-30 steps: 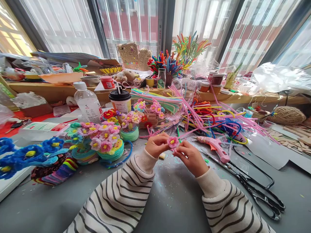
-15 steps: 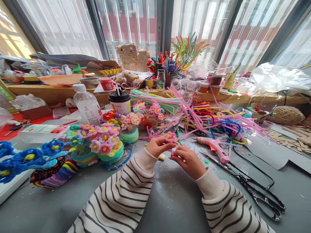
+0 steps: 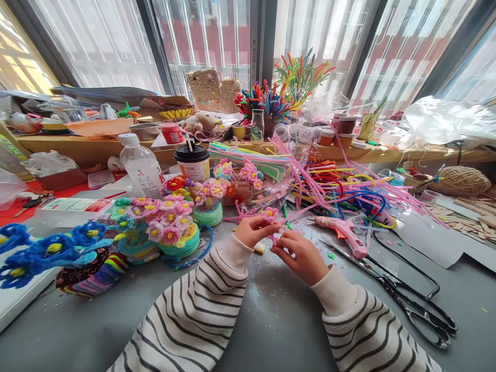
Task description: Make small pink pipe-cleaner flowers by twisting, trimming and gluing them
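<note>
Between my hands, above the grey table, is a small pink pipe-cleaner flower with an orange-yellow centre. My left hand pinches it just under the petals. Below the bloom, the fingers of my right hand are closed on its pink stem; the fingers hide much of it. A small yellowish block lies on the table beside my left fingertips. To the right of my right hand rest a pink glue gun and large black-handled scissors.
Pots of pipe-cleaner flowers stand at the left, near a blue-flowered one. Behind them are a plastic bottle and a lidded cup. Loose pipe cleaners heap up behind my hands. A twine ball sits far right.
The flower has dipped and tilted slightly between my fingers, and my hands stay close together in nearly the same place. The whole view has shifted a little.
</note>
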Tool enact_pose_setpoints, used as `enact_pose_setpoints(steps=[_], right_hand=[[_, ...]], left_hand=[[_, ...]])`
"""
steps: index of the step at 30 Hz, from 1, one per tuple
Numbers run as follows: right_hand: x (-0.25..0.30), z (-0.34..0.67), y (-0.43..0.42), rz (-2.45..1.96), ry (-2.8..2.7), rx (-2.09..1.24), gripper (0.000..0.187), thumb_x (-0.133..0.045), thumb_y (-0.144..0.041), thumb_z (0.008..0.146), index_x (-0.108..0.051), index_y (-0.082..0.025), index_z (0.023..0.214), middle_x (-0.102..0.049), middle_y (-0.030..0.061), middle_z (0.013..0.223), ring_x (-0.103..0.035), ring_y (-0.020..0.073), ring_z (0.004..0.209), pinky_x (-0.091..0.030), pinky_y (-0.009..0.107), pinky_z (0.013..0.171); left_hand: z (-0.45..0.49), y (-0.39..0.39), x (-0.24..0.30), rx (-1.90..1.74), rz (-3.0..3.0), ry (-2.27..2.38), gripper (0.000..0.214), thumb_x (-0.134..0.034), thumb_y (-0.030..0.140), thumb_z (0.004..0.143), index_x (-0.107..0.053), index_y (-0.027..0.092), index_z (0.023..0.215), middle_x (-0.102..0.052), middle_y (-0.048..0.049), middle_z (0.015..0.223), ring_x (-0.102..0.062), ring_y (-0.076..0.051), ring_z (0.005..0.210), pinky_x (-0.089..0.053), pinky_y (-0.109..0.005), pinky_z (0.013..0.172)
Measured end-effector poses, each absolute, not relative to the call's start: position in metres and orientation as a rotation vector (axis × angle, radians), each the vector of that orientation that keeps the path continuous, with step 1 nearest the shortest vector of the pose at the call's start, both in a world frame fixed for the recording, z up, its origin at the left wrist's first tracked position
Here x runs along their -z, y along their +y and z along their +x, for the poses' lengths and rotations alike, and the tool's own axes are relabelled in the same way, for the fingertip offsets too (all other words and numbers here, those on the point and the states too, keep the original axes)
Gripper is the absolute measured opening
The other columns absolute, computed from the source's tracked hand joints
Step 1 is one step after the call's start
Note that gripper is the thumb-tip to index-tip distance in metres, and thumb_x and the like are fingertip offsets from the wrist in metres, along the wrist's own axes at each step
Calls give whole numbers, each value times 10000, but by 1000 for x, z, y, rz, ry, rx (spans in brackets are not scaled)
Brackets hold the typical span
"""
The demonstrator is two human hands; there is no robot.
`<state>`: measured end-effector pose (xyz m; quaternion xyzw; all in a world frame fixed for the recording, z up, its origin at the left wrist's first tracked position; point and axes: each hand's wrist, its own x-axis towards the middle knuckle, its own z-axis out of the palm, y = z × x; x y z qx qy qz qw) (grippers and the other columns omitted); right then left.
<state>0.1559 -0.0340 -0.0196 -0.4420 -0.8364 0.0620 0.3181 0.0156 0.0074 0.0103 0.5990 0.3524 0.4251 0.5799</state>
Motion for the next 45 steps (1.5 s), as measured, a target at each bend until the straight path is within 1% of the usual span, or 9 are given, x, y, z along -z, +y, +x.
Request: enact_pose_setpoints(steps=[4, 11, 17, 23, 27, 31, 36, 41, 45], right_hand=[[20, 156, -35, -1183, -2213, -151, 200, -427, -263, 770, -519, -165, 623, -468, 13, 599, -425, 113, 557, -361, 224, 524], [21, 157, -34, -1214, -2191, -136, 180, -421, -265, 772, -524, -166, 664, -488, 20, 628, -433, 117, 579, -370, 233, 547], [20, 156, -37, -1196, -2211, -99, 178, -417, -260, 771, -514, -171, 650, -509, 32, 660, -453, 132, 630, -377, 248, 578], [17, 153, -40, -1189, -2224, -96, 186, -416, -250, 770, -508, -172, 628, -515, 35, 659, -462, 134, 632, -382, 252, 586], [16, 153, -40, -1206, -2211, -101, 186, -414, -256, 772, -519, -171, 643, -516, 35, 657, -466, 136, 632, -382, 250, 580], [17, 154, -39, -1253, -2142, -106, 182, -412, -265, 776, -534, -170, 679, -508, 28, 642, -457, 130, 606, -374, 243, 557], [14, 154, -38, -1277, -2076, -129, 199, -407, -252, 778, -549, -167, 668, -509, 20, 626, -443, 115, 556, -359, 232, 527], [14, 154, -38, -1292, -2019, -201, 216, -401, -256, 783, -555, -166, 661, -482, 8, 584, -433, 105, 526, -337, 218, 488], [16, 153, -38, -1298, -2009, -221, 201, -414, -256, 777, -554, -168, 663, -486, 6, 599, -425, 101, 521, -334, 220, 501]], left_hand=[[15, 6, -11, -973, 1405, 830, 134, -645, 233, 544, -631, 118, 610, -565, 12, 568, -480, -88, 570, -380, -209, 581], [16, 7, -11, -965, 1364, 787, 119, -638, 222, 556, -625, 115, 607, -558, 18, 564, -472, -72, 549, -384, -197, 570], [16, 8, -9, -969, 1383, 793, 126, -635, 235, 563, -622, 122, 617, -562, 15, 574, -481, -81, 558, -383, -208, 578], [15, 7, -10, -985, 1416, 824, 152, -642, 254, 549, -629, 118, 614, -560, 9, 566, -477, -93, 566, -374, -222, 589], [15, 9, -11, -975, 1405, 845, 174, -635, 282, 554, -635, 119, 616, -572, 2, 555, -473, -88, 534, -376, -216, 553], [15, 10, -10, -963, 1413, 841, 174, -626, 292, 563, -638, 124, 605, -616, -23, 664, -468, -71, 513, -379, -199, 510], [16, 9, -7, -875, 1350, 797, 224, -658, 243, 525, -642, 125, 715, -631, -41, 728, -539, -116, 633, -430, -235, 614], [15, 10, -4, -806, 1375, 794, 280, -647, 245, 551, -624, 119, 800, -632, -48, 713, -563, -144, 673, -437, -273, 662], [15, 9, -5, -811, 1389, 796, 257, -632, 248, 571, -628, 110, 787, -631, -60, 768, -558, -145, 707, -434, -265, 678]])
